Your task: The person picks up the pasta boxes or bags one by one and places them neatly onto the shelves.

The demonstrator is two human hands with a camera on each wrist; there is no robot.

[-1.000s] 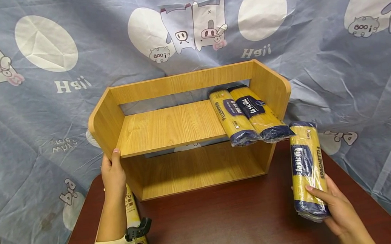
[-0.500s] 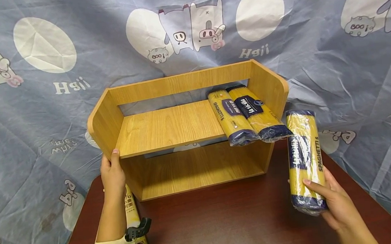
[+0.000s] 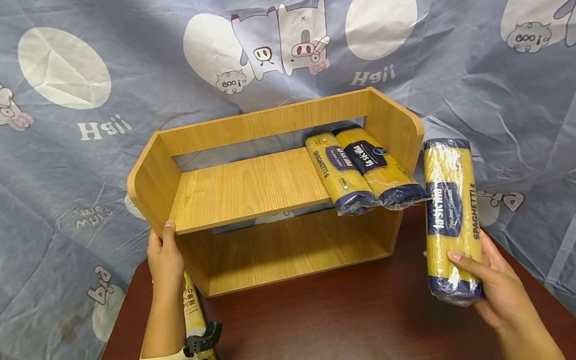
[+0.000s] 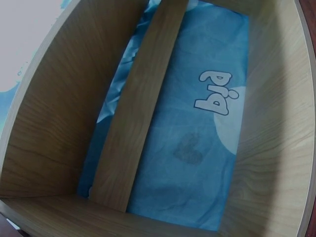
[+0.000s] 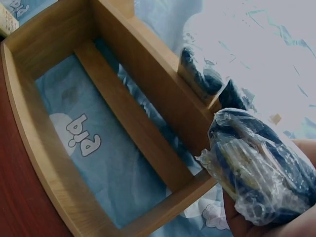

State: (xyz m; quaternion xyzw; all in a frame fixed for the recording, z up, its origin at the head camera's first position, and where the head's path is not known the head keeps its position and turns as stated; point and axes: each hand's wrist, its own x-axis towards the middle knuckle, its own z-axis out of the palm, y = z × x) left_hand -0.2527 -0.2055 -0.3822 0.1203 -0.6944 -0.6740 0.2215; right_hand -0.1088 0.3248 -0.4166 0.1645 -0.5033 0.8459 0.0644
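Note:
My right hand [image 3: 498, 288] grips a yellow and navy pack of spaghetti [image 3: 451, 219] by its lower part, thumb across the front. The pack stands nearly upright in the air, just right of a two-tier wooden shelf [image 3: 248, 188]. Its crinkled clear end [image 5: 261, 168] fills the lower right of the right wrist view. At the shelf's left side, my left hand [image 3: 165, 258] holds the side panel near the upper board, thumb in front and the other fingers mostly hidden. Two more spaghetti packs [image 3: 343, 173] [image 3: 379, 165] lie side by side at the upper board's right end, front ends overhanging.
A yellow noodle packet [image 3: 194, 309] lies on the dark red table [image 3: 303, 329], partly behind my left forearm. The shelf's lower compartment [image 3: 293, 249] has an open back. A blue cartoon-print cloth [image 3: 272, 103] hangs behind everything.
My right hand has raised the spaghetti pack beside the shelf, its top now near the height of the right side panel. The left hand keeps its hold on the shelf.

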